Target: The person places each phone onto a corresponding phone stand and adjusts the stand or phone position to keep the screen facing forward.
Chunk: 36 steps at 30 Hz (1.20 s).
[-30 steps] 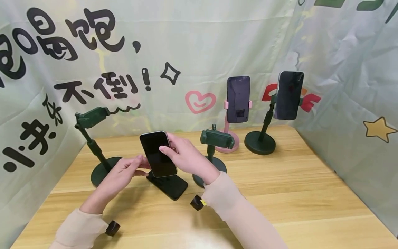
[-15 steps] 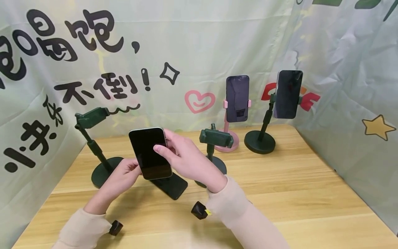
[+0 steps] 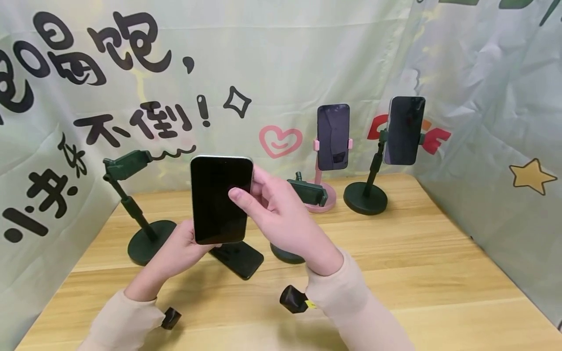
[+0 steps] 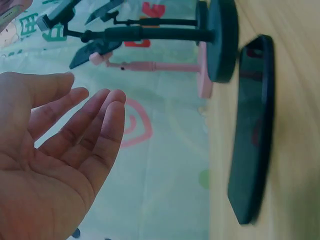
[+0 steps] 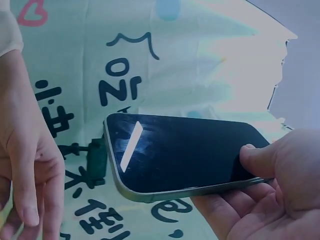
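Observation:
My right hand (image 3: 285, 219) holds a smartphone (image 3: 212, 209), its dark screen towards me, with the thumb on the glass and the fingers behind. In the right wrist view the phone (image 5: 180, 155) is gripped at one end. Behind it in the head view, partly hidden, is my left hand (image 3: 182, 256). The left wrist view shows this hand (image 4: 65, 150) palm up with loosely bent fingers, holding nothing. Below both hands a second black phone (image 3: 240, 261) lies on the wooden table. A green phone stand (image 3: 309, 194) with a bare clamp is partly covered by my right hand.
Another green stand (image 3: 131, 165), its clamp bare, stands left of my hands. At the back right, a pink stand (image 3: 327, 197) and a dark green stand (image 3: 366, 198) each carry a phone. A printed cloth (image 3: 281, 58) hangs behind the table (image 3: 408, 253).
My right hand has lifted the phone up and closer, first swinging it left, then back right and more upright. My left hand has shifted slightly right and is now further behind the phone.

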Each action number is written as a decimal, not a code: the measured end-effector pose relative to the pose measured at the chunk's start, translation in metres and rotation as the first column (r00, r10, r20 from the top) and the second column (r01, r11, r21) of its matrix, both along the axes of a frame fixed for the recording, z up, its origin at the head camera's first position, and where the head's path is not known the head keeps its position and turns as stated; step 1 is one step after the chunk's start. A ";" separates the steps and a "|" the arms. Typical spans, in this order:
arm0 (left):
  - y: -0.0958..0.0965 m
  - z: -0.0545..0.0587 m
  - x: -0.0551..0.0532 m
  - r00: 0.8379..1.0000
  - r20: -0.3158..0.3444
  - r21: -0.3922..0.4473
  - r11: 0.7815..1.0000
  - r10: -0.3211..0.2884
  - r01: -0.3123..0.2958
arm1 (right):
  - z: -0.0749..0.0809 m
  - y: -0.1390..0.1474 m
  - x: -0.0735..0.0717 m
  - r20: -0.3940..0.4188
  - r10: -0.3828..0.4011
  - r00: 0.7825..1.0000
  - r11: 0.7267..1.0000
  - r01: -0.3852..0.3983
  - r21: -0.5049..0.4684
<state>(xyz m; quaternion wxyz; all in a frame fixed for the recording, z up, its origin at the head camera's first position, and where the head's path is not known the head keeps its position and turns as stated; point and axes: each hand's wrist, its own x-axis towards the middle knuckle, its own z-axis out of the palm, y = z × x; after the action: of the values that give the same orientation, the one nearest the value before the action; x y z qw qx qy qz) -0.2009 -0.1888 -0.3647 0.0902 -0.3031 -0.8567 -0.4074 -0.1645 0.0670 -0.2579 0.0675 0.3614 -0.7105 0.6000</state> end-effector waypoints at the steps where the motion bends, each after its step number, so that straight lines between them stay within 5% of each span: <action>1: 0.003 0.002 0.000 1.000 0.025 0.001 1.000 0.001 -0.001 | 0.001 0.002 0.001 0.011 0.008 1.000 1.000 -0.007 -0.024; 6: 0.021 0.013 -0.002 0.992 0.127 0.027 0.999 0.029 -0.033 | 0.008 0.011 0.006 0.014 -0.013 1.000 0.996 0.014 -0.092; 15: 0.052 0.028 -0.008 0.990 0.137 0.040 0.999 0.021 -0.027 | 0.016 0.026 0.004 -0.040 -0.040 0.998 0.976 0.030 -0.214; 19: 0.064 0.032 -0.010 0.982 0.183 0.101 0.995 -0.046 0.028 | 0.018 0.033 0.002 -0.043 -0.056 0.997 0.965 0.044 -0.257; 23: 0.073 0.035 -0.012 0.980 0.160 0.146 0.984 -0.122 0.098 | 0.021 0.042 0.003 -0.034 -0.066 0.997 0.952 0.053 -0.302; 36: 0.089 0.046 -0.010 0.967 0.149 0.171 0.968 -0.209 0.183 | 0.029 0.061 0.002 -0.026 -0.183 0.983 0.927 0.163 -0.339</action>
<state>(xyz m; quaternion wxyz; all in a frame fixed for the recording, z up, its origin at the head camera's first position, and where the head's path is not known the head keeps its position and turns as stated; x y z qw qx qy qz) -0.2104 -0.0997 -0.3189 0.0012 -0.3436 -0.7925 -0.5039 -0.1625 0.1280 -0.2292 0.2008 0.2975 -0.6250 0.6933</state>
